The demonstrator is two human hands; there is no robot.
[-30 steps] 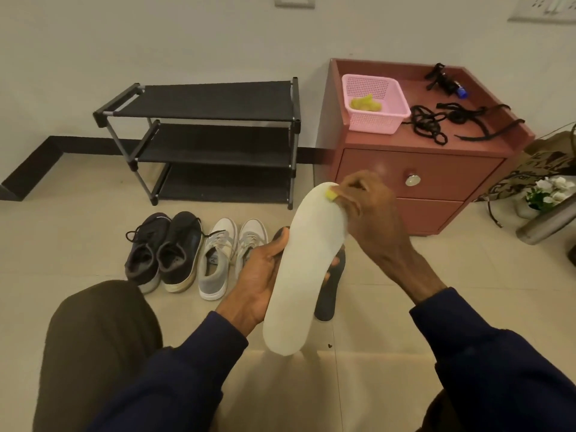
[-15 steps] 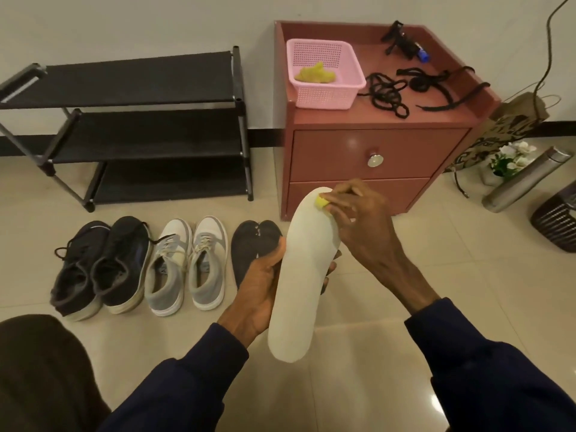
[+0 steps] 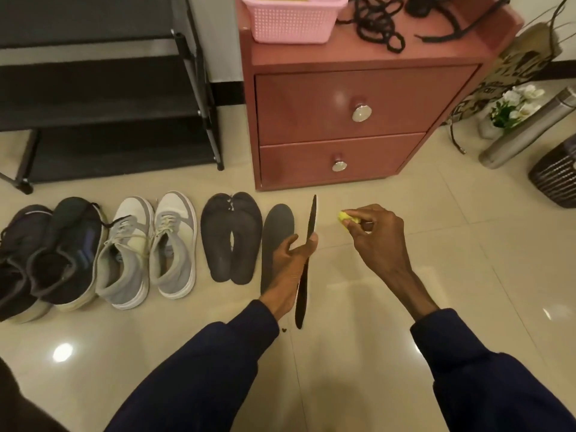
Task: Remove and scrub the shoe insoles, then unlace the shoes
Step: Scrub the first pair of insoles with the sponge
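My left hand holds an insole turned edge-on, so only its thin dark side shows. My right hand pinches a small yellow sponge a short way to the right of the insole, not touching it. Three dark insoles lie on the floor: a pair side by side and a single one partly behind my left hand. Left of them stand a laced grey-white pair of sneakers and a dark pair.
A red-brown two-drawer cabinet stands behind, carrying a pink basket and loose black laces. A black shoe rack is at the left. A metal flask, flowers and a dark ribbed basket sit at the right.
The insole has turned from its white face to edge-on and dropped lower. My right hand with the sponge has come off it and moved right. The view has tilted down.
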